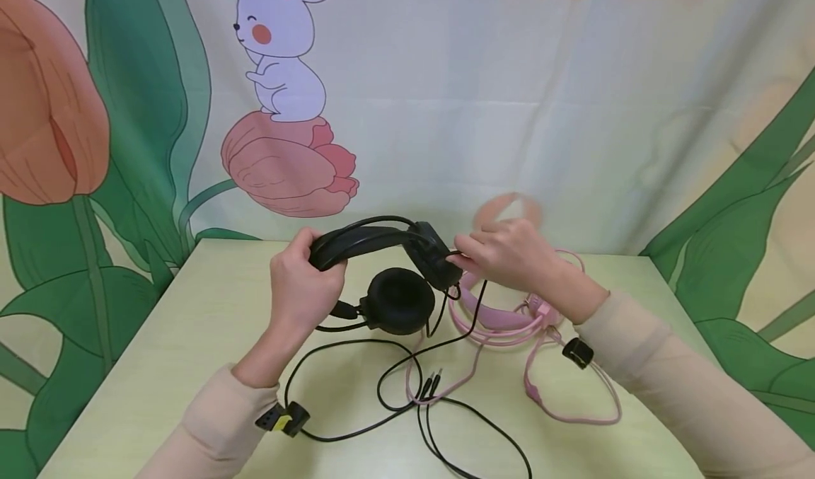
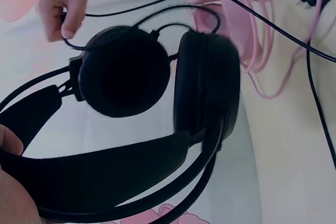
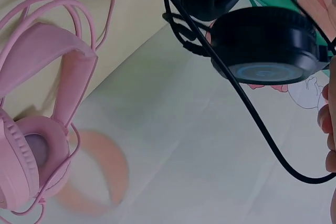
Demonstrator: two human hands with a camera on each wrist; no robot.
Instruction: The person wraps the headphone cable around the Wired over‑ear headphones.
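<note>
In the head view my left hand [image 1: 307,281] grips a pair of black headphones [image 1: 359,243] by the headband, holding them tilted above the table. One round ear cup [image 1: 400,301] faces the camera, and the other sits higher, near my right hand [image 1: 509,256]. That right hand pinches the black cable [image 1: 477,306] close to the upper cup. The left wrist view shows both cushioned ear cups [image 2: 123,72] and the cable running from the pinching fingers [image 2: 73,22]. A cup with a faint bluish ring [image 3: 273,72] appears in the right wrist view.
Pink headphones [image 1: 493,315] with their pink cable [image 1: 573,420] lie on the table's right half. The black cable's loops spread across the pale table [image 1: 191,366], with two plugs [image 1: 433,383] near the middle. A printed curtain [image 1: 509,76] hangs behind the table.
</note>
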